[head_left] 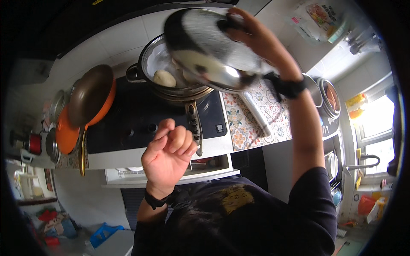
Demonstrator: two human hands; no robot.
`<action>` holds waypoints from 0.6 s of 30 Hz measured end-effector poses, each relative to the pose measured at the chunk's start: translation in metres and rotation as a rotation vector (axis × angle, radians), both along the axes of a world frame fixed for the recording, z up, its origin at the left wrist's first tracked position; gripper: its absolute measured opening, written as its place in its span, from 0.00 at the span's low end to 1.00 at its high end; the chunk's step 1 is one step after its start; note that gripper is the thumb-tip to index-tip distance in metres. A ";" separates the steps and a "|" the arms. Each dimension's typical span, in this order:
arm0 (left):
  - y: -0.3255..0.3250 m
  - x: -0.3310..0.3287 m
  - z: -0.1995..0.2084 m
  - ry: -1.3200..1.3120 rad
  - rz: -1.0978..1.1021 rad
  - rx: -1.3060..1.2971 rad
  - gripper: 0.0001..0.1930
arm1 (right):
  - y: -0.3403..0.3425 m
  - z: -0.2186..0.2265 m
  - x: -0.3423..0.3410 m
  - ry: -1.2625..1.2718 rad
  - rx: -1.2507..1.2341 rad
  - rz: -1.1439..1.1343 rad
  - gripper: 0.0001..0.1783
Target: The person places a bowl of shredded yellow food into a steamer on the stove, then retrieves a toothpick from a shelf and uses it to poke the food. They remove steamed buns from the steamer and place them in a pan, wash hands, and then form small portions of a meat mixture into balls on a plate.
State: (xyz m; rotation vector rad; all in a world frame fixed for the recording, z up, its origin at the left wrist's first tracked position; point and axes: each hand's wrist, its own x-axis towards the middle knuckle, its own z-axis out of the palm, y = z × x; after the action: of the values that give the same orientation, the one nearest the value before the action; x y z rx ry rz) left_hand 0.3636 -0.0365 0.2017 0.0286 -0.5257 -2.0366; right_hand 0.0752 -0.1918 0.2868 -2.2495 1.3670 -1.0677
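High at the upper right of the pot, my right hand (250, 32) grips the black knob of a shiny metal pot lid (205, 47). The lid is tilted and blurred, and it covers part of the opening. Under it stands a steamer pot (147, 79) with a side handle and a long front handle (194, 123). Inside lies a pale round bun (165, 78); a second one (188, 77) is partly hidden by the lid. My left hand (168, 149) hovers before the stove, palm up, fingers curled in, with nothing visible in it.
An orange frying pan (96, 96) leans at the left of the black stovetop (115, 123). Right of the stove, a long silvery roll (256, 115) lies on the patterned mat (239, 132). Below the counter a drawer (213, 170) is pulled out. Stacked pots (326, 100) stand farther right.
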 end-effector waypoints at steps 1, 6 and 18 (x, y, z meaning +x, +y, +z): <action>0.003 -0.008 0.002 0.001 0.002 0.006 0.09 | 0.018 0.003 -0.016 -0.005 -0.105 -0.003 0.26; 0.020 -0.060 0.007 0.001 0.017 -0.018 0.10 | 0.113 -0.010 -0.111 -0.022 0.004 -0.229 0.27; 0.057 -0.216 -0.020 -0.132 0.195 0.033 0.13 | 0.219 -0.193 -0.323 -0.049 0.293 -0.536 0.28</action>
State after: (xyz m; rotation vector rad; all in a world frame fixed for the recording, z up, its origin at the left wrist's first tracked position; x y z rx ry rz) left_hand 0.1478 0.0207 0.1814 0.2273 -0.5498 -1.8601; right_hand -0.2480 0.0275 0.0940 -1.6780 2.0183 -0.9781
